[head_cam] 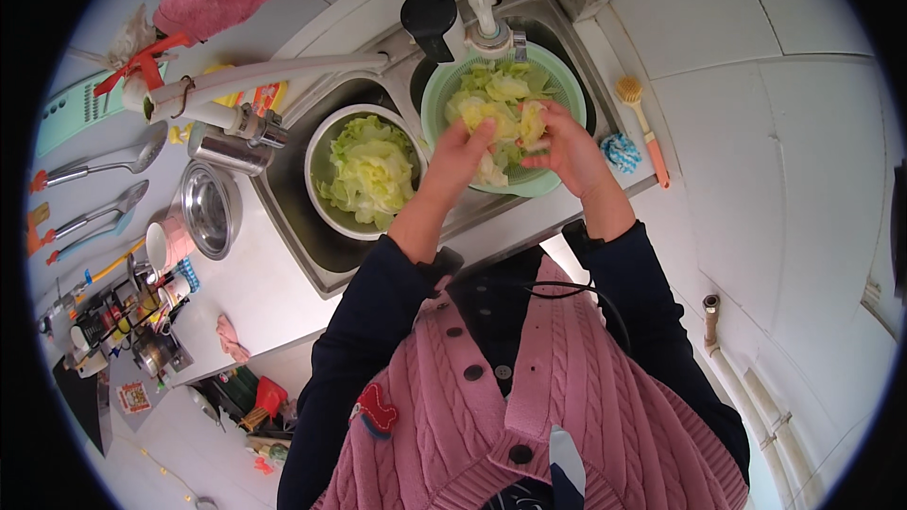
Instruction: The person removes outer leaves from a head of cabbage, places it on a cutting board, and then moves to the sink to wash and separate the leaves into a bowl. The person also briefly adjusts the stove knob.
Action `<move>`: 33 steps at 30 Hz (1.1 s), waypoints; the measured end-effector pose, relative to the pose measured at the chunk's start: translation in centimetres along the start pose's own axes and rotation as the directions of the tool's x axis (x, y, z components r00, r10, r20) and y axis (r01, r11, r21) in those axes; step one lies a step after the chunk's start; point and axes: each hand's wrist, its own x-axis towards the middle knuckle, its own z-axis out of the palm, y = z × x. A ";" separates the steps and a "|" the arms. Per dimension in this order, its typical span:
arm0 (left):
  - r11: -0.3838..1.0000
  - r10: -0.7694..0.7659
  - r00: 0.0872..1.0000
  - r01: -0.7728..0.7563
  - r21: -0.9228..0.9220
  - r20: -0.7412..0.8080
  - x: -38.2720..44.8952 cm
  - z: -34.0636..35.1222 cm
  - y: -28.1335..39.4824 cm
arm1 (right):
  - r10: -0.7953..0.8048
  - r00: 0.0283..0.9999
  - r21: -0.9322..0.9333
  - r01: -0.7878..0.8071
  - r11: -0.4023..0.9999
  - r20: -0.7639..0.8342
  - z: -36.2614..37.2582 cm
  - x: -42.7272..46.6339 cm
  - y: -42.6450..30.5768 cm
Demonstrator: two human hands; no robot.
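Note:
Both my hands are over a pale green plastic colander (pixel 434 103) in the right sink basin. Pale yellow-green lettuce leaves (pixel 506 85) lie inside it. My left hand (pixel 464 156) grips a piece of lettuce (pixel 489 117) between thumb and fingers. My right hand (pixel 570 145) holds another yellowish lettuce piece (pixel 533 124), its fingers curled around it. In the left basin stands a round metal bowl (pixel 317 188) heaped with lettuce leaves (pixel 372 173). A faucet (pixel 489 28) with a red-dotted handle hangs over the colander's far rim.
A black-and-white fixture (pixel 432 21) stands beside the faucet. Right of the sink lie a dish brush (pixel 645 127) and a blue-white scrubber (pixel 621 153). Left of it are steel bowls (pixel 211 209), a pink cup (pixel 166 244) and a white pipe (pixel 269 74) crossing above the counter.

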 end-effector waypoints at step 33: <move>1.000 -0.005 1.000 0.005 -0.003 0.004 0.2 -0.4 0.6 | -0.695 0.664 -0.840 0.519 0.161 0.277 1.4 -0.5 1.4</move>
